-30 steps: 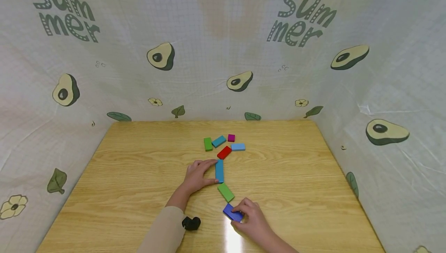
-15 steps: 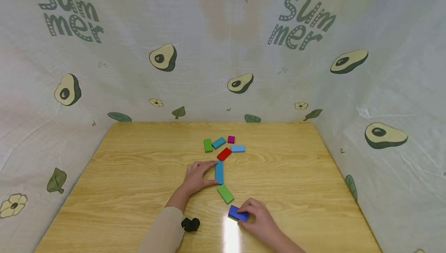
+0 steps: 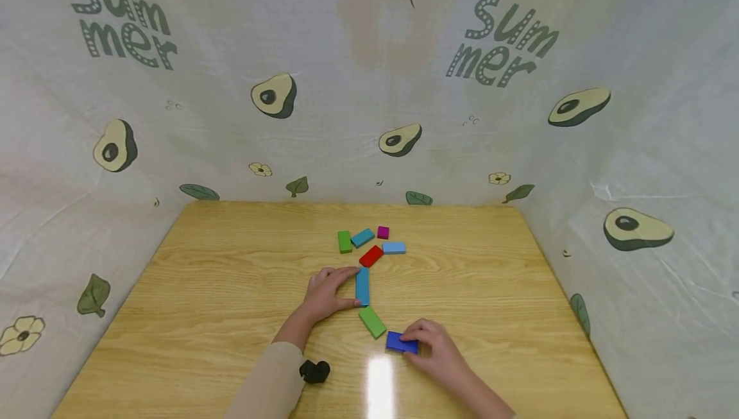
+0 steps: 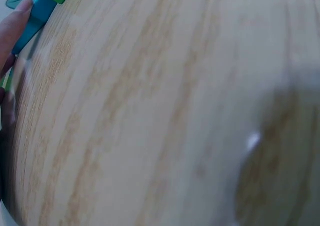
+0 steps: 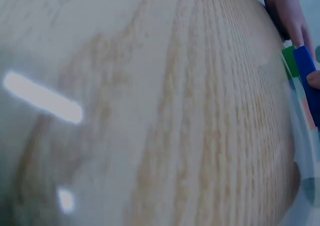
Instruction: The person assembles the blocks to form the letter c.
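Note:
A long blue block (image 3: 362, 286) lies on the table, and my left hand (image 3: 325, 292) holds it by its two ends between thumb and fingers. Touching or nearly touching its near end is a green block (image 3: 372, 322), set at a slant. My right hand (image 3: 434, 350) pinches a dark blue block (image 3: 401, 342) just right of the green one; whether it touches the table I cannot tell. In the left wrist view, the thumb (image 4: 17, 23) presses the blue block (image 4: 37, 18). The right wrist view catches the dark blue block (image 5: 306, 68) at its edge.
Beyond the blue block lie a red block (image 3: 371, 256), a light blue block (image 3: 394, 248), a small magenta block (image 3: 383, 232), another blue block (image 3: 363, 237) and another green block (image 3: 344, 242). Printed cloth (image 3: 340, 34) encloses the wooden table (image 3: 231, 258) at the back and sides.
My right hand has moved the dark blue block rightward and slightly away from me, turning it nearly crosswise. The left hand stays on the long blue block.

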`<state>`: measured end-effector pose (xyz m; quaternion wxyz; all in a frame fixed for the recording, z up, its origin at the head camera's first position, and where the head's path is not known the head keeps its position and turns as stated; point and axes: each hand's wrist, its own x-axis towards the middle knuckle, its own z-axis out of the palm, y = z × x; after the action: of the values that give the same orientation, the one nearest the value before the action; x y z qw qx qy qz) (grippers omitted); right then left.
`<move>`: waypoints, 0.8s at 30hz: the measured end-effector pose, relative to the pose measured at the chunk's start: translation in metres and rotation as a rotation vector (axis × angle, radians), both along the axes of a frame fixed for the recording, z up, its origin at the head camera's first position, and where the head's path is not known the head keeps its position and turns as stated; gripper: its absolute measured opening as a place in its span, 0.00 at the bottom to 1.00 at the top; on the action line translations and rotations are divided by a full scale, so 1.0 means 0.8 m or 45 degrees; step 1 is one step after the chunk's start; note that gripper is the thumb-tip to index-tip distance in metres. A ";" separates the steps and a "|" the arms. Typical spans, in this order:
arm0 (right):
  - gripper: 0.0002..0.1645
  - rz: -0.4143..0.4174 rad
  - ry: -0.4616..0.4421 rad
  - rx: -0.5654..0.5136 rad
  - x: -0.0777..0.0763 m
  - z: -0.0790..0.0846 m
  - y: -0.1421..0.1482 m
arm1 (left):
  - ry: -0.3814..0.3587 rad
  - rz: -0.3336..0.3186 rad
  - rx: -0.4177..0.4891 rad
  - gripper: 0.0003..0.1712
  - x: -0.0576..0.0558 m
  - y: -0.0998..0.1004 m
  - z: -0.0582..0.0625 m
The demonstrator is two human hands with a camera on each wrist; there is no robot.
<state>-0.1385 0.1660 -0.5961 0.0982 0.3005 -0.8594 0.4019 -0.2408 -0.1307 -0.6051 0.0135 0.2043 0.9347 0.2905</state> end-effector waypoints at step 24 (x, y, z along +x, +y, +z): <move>0.13 0.086 -0.261 0.060 -0.023 0.010 0.015 | 0.002 -0.010 0.023 0.44 -0.001 0.000 0.003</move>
<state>-0.1566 0.1778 -0.5881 -0.0112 0.2890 -0.8635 0.4132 -0.2414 -0.1304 -0.6027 0.0120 0.2084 0.9313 0.2986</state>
